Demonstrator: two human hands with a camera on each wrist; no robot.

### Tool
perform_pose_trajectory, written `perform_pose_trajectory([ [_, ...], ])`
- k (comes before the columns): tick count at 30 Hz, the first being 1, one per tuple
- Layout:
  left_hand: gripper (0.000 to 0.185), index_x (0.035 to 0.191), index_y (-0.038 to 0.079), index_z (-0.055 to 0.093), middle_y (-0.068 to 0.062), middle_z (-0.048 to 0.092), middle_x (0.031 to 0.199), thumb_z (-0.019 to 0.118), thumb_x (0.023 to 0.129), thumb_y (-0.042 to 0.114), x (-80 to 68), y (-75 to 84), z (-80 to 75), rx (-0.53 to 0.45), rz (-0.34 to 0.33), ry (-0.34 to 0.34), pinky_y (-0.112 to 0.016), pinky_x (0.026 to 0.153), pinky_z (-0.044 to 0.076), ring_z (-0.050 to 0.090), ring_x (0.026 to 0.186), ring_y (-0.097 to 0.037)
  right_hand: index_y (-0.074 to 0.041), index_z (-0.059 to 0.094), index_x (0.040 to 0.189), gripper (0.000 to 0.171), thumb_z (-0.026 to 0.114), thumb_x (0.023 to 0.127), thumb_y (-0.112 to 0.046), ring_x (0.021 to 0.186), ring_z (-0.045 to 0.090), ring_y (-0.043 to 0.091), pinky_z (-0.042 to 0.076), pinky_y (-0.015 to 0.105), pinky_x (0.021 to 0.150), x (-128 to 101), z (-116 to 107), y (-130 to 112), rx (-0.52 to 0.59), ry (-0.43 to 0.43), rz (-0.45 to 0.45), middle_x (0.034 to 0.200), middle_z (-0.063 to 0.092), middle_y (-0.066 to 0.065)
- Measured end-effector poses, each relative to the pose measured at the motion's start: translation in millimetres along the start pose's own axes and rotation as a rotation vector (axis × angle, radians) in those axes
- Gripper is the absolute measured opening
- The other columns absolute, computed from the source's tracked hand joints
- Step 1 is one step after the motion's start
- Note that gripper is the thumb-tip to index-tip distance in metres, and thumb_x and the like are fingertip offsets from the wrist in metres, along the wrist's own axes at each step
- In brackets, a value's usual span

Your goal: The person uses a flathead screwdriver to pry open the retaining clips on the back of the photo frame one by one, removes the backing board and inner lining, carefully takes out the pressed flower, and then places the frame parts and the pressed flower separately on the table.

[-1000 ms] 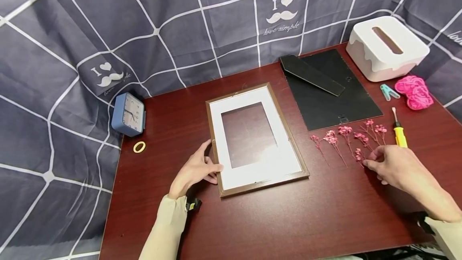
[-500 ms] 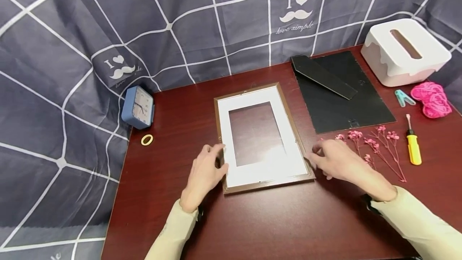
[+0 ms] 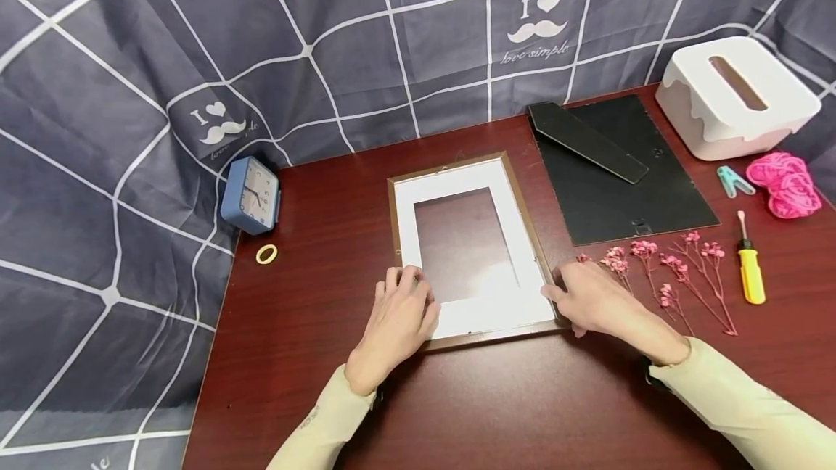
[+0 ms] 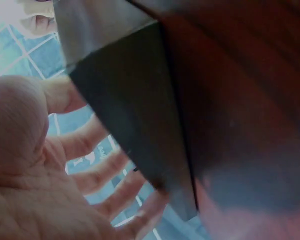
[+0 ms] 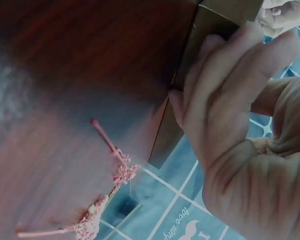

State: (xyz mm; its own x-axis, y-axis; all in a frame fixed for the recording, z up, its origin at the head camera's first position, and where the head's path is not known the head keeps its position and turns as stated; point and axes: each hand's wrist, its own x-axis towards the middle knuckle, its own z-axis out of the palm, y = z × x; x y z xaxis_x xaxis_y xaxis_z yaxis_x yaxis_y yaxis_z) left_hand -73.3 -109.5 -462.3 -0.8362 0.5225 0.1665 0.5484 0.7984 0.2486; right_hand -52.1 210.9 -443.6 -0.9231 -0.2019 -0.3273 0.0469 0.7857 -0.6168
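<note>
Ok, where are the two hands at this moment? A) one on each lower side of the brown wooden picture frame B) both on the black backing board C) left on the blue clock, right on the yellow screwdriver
A: the left hand and the right hand touch the lower corners of the brown wooden picture frame.

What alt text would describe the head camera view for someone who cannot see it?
A person's left hand and right hand rest on the near corners of a brown wooden picture frame with a white mat on a dark red table. Pink dried flower sprigs and a yellow screwdriver lie to its right.
</note>
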Motion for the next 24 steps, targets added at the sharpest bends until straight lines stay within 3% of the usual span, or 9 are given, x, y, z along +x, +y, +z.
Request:
perform_pose_trajectory([
  [4, 0.024, 0.082, 0.01, 0.065, -0.015, 0.061, 0.125, 0.063, 0.105, 0.014, 2.7, 1.1, 1.3, -0.086, -0.007, 0.033, -0.051, 0.093, 0.047, 0.049, 0.124, -0.041, -0.003, 0.063, 0.091, 0.022, 0.063, 0.108, -0.017, 0.042, 0.065, 0.009, 0.052, 0.031, 0.058, 0.9, 2.6, -1.2, -0.005, 0.012, -0.005, 0.057, 0.064, 0.004],
  [7, 0.022, 0.081, 0.009, 0.065, -0.018, 0.061, 0.126, 0.066, 0.102, 0.01, 5.2, 1.9, 1.0, -0.187, -0.036, 0.119, -0.052, 0.099, 0.052, 0.051, 0.123, -0.041, -0.003, 0.063, 0.091, 0.021, 0.063, 0.108, -0.016, 0.042, 0.065, 0.009, 0.053, 0.031, 0.059, 1.6, 3.6, -1.3, -0.007, 0.013, -0.004, 0.058, 0.064, 0.004],
  [10, 0.002, 0.094, 0.001, 0.072, -0.023, 0.059, 0.132, 0.072, 0.094, -0.001, 6.5, 2.0, -3.0, -0.376, -0.169, 0.279, -0.047, 0.099, 0.06, 0.06, 0.119, -0.041, -0.004, 0.063, 0.092, 0.021, 0.063, 0.108, -0.017, 0.042, 0.066, 0.009, 0.053, 0.032, 0.06, 2.3, 3.6, -1.3, -0.004, 0.01, 0.003, 0.059, 0.065, 0.004],
  [13, 0.038, 0.125, -0.003, 0.068, -0.024, 0.06, 0.138, 0.075, 0.089, -0.007, 4.2, 2.5, -12.0, -0.691, -0.391, 0.368, -0.037, 0.092, 0.067, 0.07, 0.117, -0.038, -0.005, 0.063, 0.093, 0.021, 0.063, 0.109, -0.018, 0.044, 0.067, 0.009, 0.052, 0.031, 0.06, 2.8, 3.4, -1.4, 0.004, 0.003, 0.009, 0.061, 0.065, 0.004],
  [15, 0.055, 0.141, 0.0, 0.06, -0.022, 0.065, 0.134, 0.079, 0.089, -0.002, -0.2, 3.1, -17.9, -0.872, -0.551, 0.316, -0.028, 0.085, 0.067, 0.075, 0.107, -0.029, -0.005, 0.063, 0.093, 0.021, 0.064, 0.109, -0.019, 0.045, 0.068, 0.009, 0.052, 0.031, 0.06, 2.8, 3.0, -1.1, 0.008, -0.002, 0.014, 0.062, 0.065, 0.004],
  [16, 0.059, 0.146, 0.002, 0.056, -0.021, 0.069, 0.132, 0.079, 0.092, 0.0, -3.1, 3.8, -20.5, -0.969, -0.616, 0.239, -0.027, 0.083, 0.067, 0.078, 0.102, -0.027, -0.006, 0.064, 0.093, 0.021, 0.064, 0.109, -0.02, 0.045, 0.068, 0.009, 0.052, 0.031, 0.061, 2.7, 3.1, -0.8, 0.008, -0.003, 0.016, 0.062, 0.065, 0.004],
  [20, 0.044, 0.14, -0.001, 0.058, -0.029, 0.078, 0.107, 0.076, 0.101, 0.01, -14.9, 5.0, -23.5, -1.108, -0.687, -0.088, -0.029, 0.062, 0.066, 0.077, 0.067, -0.016, -0.006, 0.064, 0.094, 0.02, 0.064, 0.109, -0.02, 0.045, 0.067, 0.009, 0.052, 0.031, 0.062, 1.7, 2.3, 0.9, 0.007, -0.005, 0.025, 0.062, 0.065, 0.004],
  [22, 0.029, 0.128, -0.005, 0.062, -0.03, 0.078, 0.092, 0.071, 0.105, 0.009, -19.1, 4.2, -22.9, -1.141, -0.658, -0.129, -0.031, 0.048, 0.063, 0.071, 0.05, -0.017, -0.006, 0.064, 0.095, 0.02, 0.063, 0.109, -0.02, 0.045, 0.067, 0.009, 0.052, 0.031, 0.063, 1.3, 2.1, 1.4, 0.008, -0.006, 0.028, 0.062, 0.064, 0.004],
  [24, 0.019, 0.116, -0.005, 0.065, -0.024, 0.075, 0.076, 0.07, 0.105, 0.01, -21.6, 2.1, -22.7, -1.118, -0.654, -0.074, -0.025, 0.039, 0.053, 0.062, 0.04, -0.011, -0.005, 0.064, 0.096, 0.02, 0.062, 0.11, -0.02, 0.045, 0.067, 0.009, 0.053, 0.032, 0.064, 1.2, 1.6, 1.7, 0.01, -0.007, 0.027, 0.062, 0.064, 0.004],
])
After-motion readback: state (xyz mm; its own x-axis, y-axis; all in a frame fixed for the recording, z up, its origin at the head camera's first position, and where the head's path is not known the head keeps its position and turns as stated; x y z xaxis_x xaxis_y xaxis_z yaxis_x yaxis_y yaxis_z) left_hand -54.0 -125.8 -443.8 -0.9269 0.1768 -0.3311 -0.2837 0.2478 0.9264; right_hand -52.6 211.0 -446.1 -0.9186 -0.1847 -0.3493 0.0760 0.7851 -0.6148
